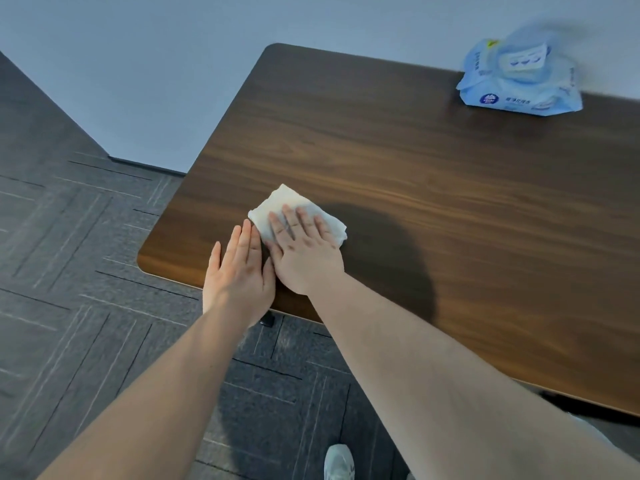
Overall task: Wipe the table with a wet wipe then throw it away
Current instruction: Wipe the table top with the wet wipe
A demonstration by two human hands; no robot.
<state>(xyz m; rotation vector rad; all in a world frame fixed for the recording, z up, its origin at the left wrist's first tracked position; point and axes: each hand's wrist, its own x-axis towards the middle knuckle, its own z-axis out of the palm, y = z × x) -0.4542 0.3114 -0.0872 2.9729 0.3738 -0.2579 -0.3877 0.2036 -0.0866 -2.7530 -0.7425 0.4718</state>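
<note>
From the head camera we look down on a dark wooden table (433, 202) whose near-left corner juts over grey patterned carpet (69, 254). Our right hand (304, 247) lies flat on a white wet wipe (294, 209), fingers straight and slightly fanned, pressing the folded sheet against the tabletop rather than pinching it. Our left hand (239, 271) rests just beside it on the left, also flat with fingers together, holding nothing; its index finger touches the near-left edge of the wipe. The wipe sits near the left end of the table, not far from the near edge, and the wood to its right looks darker, though we cannot tell whether that is dampness or our own shadow. At the far right stands a blue pack of wipes (519, 81), blurred, well apart from both hands. A shoe (339, 462) shows on the carpet below. We judge the wiping to be under way, with most of the surface toward the right and far side apparently not yet covered. Because the palm only presses down, the wipe could bunch or slide out from under the fingers on a fast stroke. Working this close to the edge, a sweep to the left could also push it off onto the floor. No bin is in view, so the throw-away step needs a search.
</note>
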